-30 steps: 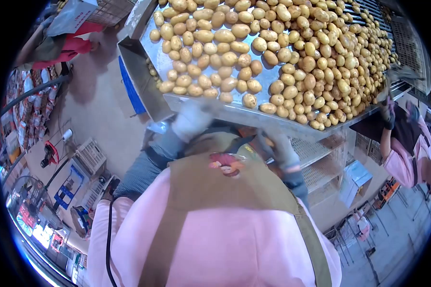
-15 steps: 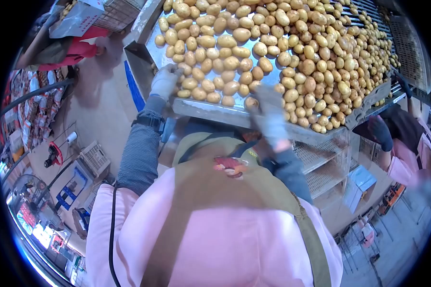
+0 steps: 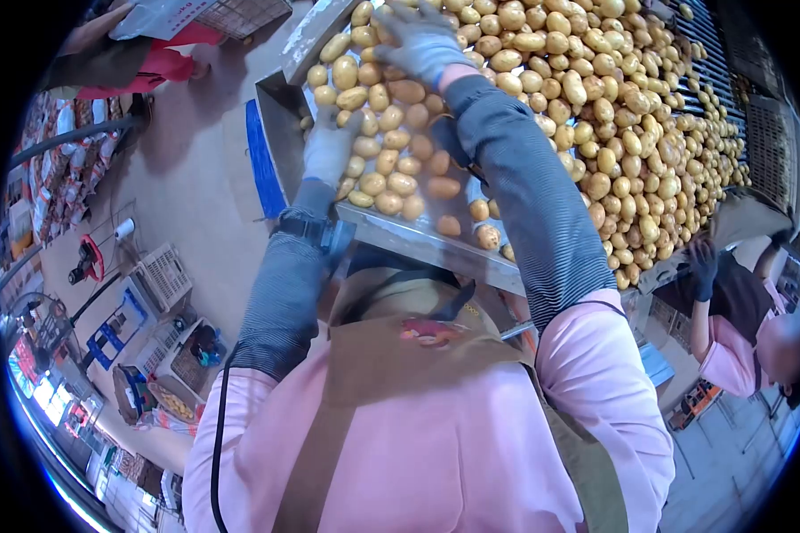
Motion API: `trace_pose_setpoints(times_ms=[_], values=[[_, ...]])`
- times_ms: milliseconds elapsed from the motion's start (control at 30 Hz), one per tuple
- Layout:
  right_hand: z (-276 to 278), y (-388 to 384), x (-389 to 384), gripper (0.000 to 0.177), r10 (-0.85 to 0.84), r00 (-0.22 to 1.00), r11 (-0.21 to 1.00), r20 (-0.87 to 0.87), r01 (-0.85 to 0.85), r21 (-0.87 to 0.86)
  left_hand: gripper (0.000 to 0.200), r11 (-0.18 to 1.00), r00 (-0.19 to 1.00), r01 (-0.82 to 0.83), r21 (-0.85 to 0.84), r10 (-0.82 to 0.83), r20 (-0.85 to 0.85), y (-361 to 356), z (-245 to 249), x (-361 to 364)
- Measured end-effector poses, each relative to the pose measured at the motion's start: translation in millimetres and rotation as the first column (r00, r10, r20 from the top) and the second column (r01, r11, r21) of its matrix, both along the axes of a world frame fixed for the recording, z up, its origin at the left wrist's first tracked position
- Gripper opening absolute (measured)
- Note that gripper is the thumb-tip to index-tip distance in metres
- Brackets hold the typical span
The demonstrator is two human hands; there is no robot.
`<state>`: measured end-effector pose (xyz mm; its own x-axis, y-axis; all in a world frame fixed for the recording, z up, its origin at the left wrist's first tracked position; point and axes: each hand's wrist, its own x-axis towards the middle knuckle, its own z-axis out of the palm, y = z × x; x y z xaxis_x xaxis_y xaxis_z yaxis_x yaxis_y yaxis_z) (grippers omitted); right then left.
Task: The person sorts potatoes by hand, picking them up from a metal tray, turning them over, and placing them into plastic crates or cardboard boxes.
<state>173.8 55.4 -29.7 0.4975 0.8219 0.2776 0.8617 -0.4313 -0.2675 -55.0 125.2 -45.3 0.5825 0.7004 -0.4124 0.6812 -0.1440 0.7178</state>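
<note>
The left hand (image 3: 331,149) touches potatoes (image 3: 372,183) at eleven o'clock on the bench (image 3: 431,242), grip seemingly part open, hold unclear; the right hand (image 3: 422,46), at twelve, lays spread grip over others.

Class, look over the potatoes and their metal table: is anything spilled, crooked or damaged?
Nothing clearly stands out. The potatoes lie unevenly, piled thicker on the right, but the near metal rim looks straight and no spill shows on the visible floor. Blemishes are too small to judge.
</note>
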Motion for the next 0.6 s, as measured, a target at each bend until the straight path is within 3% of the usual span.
trace_pose_setpoints(times_ms=[33, 100, 133, 167, 200, 233, 267, 300, 333, 367, 433, 500, 533, 567, 600], values=[[28.9, -3.3, -25.0, 0.059, -0.010, 1.000, 0.984, 0.011, 0.012, -0.179, 0.047, 1.000, 1.000, 0.000, -0.023, 0.000, -0.011, 1.2, 9.0, 1.6], [4.7, -12.8, -43.5, 0.044, 0.132, 0.987, 0.991, -0.096, -0.131, 0.020, 0.042, 0.981, 0.979, -0.081, -0.176, 0.111, 0.170, 4.8, -5.0, -11.6], [0.3, -29.4, -63.7, 0.037, 0.059, 0.974, 0.998, -0.219, -0.054, 0.029, 0.040, 0.961, 0.949, -0.109, -0.253, 0.177, 0.262, 9.1, -13.0, -16.9], [5.1, -60.4, -80.6, 0.040, 0.072, 0.990, 0.993, -0.123, -0.059, 0.105, 0.035, 0.955, 0.927, -0.104, -0.278, 0.194, 0.320, 12.3, -16.4, -26.3], [0.3, -96.0, -90.0, 0.042, 0.094, 0.986, 0.990, -0.134, -0.079, 0.116, 0.034, 0.935, 0.922, -0.121, -0.332, 0.229, 0.310, 14.5, -14.2, -33.3], [16.1, -126.0, -107.1, 0.041, 0.012, 0.982, 0.989, -0.188, 0.016, 0.147, 0.033, 0.912, 0.917, -0.138, -0.387, 0.265, 0.297, 15.6, -9.8, -39.6], [35.7, -155.0, -123.0, 0.042, -0.039, 0.979, 0.996, -0.200, 0.054, 0.070, 0.033, 0.885, 0.912, -0.154, -0.439, 0.299, 0.281, 13.3, -2.7, -44.3], [42.7, -185.9, -137.2, 0.045, -0.045, 0.980, 0.998, -0.193, 0.051, 0.025, 0.033, 0.888, 0.930, -0.145, -0.437, 0.273, 0.246, 8.8, 14.2, -44.1], [44.5, -209.9, -156.5, 0.047, -0.112, 0.929, 0.994, -0.352, 0.112, -0.022, 0.032, 0.912, 0.943, -0.128, -0.389, 0.234, 0.237, 8.1, 7.8, -45.0], [45.2, -222.5, -175.9, 0.046, -0.121, 0.947, 0.991, -0.299, 0.132, 0.019, 0.031, 0.935, 0.954, -0.111, -0.338, 0.195, 0.226, 8.2, -3.0, -48.2], [53.3, -216.3, -194.9, 0.046, -0.037, 0.890, 0.948, -0.454, -0.113, -0.299, 0.027, 0.986, 0.971, -0.087, -0.142, 0.116, 0.211, 1.8, -9.6, -46.9], [52.6, -190.2, -213.2, 0.041, 0.155, 0.947, 0.985, -0.281, -0.168, -0.023, 0.027, 0.975, 0.961, -0.158, -0.156, 0.188, 0.204, -1.2, -9.9, -38.3], [49.2, -180.6, -207.7, 0.040, 0.160, 0.949, 0.983, -0.273, -0.177, -0.039, 0.027, 0.967, 0.954, -0.196, -0.161, 0.226, 0.197, -1.6, -8.0, -36.5], [39.1, -163.5, -189.9, 0.039, 0.169, 0.951, 0.981, -0.258, -0.187, -0.047, 0.037, 0.989, 0.978, -0.143, -0.040, 0.148, 0.148, 2.3, -5.4, -34.1], [30.2, -147.8, -171.0, 0.039, 0.176, 0.954, 0.980, -0.244, -0.194, -0.052, 0.040, 0.981, 0.952, -0.159, -0.115, 0.183, 0.247, 6.3, -10.4, -32.4]])
